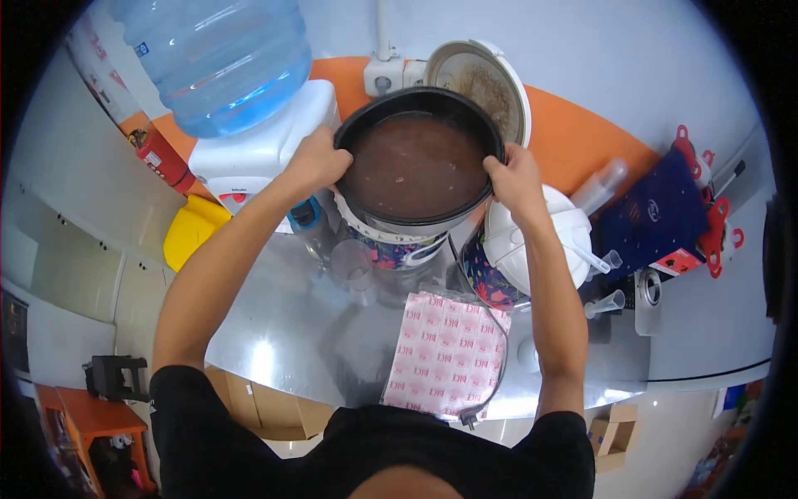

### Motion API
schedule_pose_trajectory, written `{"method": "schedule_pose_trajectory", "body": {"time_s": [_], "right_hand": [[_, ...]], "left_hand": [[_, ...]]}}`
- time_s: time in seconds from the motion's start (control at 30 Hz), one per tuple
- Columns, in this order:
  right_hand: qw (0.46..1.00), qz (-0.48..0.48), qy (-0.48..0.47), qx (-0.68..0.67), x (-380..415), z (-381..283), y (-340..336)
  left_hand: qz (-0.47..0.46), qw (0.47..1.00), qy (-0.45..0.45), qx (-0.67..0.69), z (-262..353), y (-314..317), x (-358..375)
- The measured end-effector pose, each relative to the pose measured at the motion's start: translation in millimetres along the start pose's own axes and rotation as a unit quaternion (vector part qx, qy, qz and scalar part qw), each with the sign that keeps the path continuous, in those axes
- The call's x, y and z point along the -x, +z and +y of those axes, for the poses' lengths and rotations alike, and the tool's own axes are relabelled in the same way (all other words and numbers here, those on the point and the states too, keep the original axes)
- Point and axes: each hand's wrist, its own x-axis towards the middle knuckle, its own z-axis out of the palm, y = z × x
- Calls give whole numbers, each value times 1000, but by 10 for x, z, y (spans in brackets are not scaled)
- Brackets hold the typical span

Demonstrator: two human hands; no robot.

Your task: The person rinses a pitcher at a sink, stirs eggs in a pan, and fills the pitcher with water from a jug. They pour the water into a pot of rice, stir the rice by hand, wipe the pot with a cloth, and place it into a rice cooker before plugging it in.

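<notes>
My left hand (pixel 321 160) and my right hand (pixel 517 181) grip opposite rims of a round black inner pot (pixel 416 214), thumbs over the edge. Reddish-brown liquid (pixel 418 166) fills much of the pot. Right below it stands a floral-patterned rice cooker body (pixel 397 254) with a white handle, its white lid (pixel 490 87) raised behind and stained inside. The pot covers most of the cooker's opening. Near my right forearm is a second floral rice cooker (pixel 492 274) with a closed white lid (pixel 539 241).
A water dispenser (pixel 249 162) with a large blue bottle (pixel 224 58) stands at the back left. A clear cup (pixel 352 268) is on the metal table (pixel 283 316). Pink printed sheets (pixel 445 353) lie in front, with a power cord (pixel 501 366) across them. A dark blue box (pixel 652 212) stands right.
</notes>
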Motion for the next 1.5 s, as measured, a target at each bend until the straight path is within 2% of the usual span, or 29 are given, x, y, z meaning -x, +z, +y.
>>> {"method": "schedule_pose_trajectory", "body": {"time_s": [0.03, 0.07, 0.13, 0.23, 0.3, 0.37, 0.43, 0.5, 0.63, 0.7, 0.77, 0.83, 0.97, 1.03, 1.13, 1.2, 1.27, 1.33, 1.4, 1.47, 1.5], "right_hand": [[1000, 1, -5, 0, -63, 105, 58], [999, 15, -16, 30, -115, 246, 133], [998, 25, -26, 60, -134, 297, 202], [1000, -12, 24, 13, -113, 308, 336], [993, -18, -19, 118, -175, 438, 446], [991, -33, -17, 126, -185, 527, 512], [990, -48, -12, 134, -188, 595, 573], [982, -71, 44, 167, -221, 644, 635], [969, -96, 61, 220, -222, 607, 664], [951, -54, -15, 304, -174, 589, 682], [944, -77, -5, 320, -182, 557, 655], [936, -102, 5, 336, -179, 551, 660], [919, -126, 35, 371, -151, 503, 668], [912, -133, 42, 386, -156, 475, 673], [902, -139, 40, 407, -126, 497, 682], [883, -126, -19, 453, -92, 445, 679], [891, -38, -66, 447, -61, 283, 554], [916, 79, -133, 370, 77, -243, 264], [873, 280, -283, 280, -45, -412, 74], [779, 364, -409, 306, -443, -374, -52], [782, 362, -400, 312, -545, -293, -17]], "left_hand": [[34, 998, 45, -33, 11, 33, -27], [37, 998, 46, -33, -11, 41, -97], [24, 992, 28, -117, -78, 73, -303], [23, 981, 3, -194, -160, 140, -498], [37, 975, 13, -220, -250, 188, -575], [46, 968, 20, -245, -294, 221, -622], [-17, 953, -5, -303, -253, 262, -654], [-35, 943, -19, -331, -336, 356, -747], [-90, 910, -23, -404, -642, 577, -980], [-85, 913, -39, -396, -613, 595, -978], [-82, 916, -61, -387, -569, 581, -912], [-90, 919, -54, -379, -427, 518, -793], [-85, 915, -48, -391, -518, 586, -826], [-88, 898, -21, -430, -525, 615, -822], [-86, 904, -44, -418, -547, 670, -802], [-91, 903, -39, -417, -548, 677, -831], [-96, 902, -38, -419, -572, 647, -853], [-98, 910, -36, -401, -584, 639, -853], [-117, 908, -31, -402, -571, 570, -838], [-142, 902, -18, -407, -557, 512, -774], [-69, 905, 58, -415, -574, 487, -730]]}}
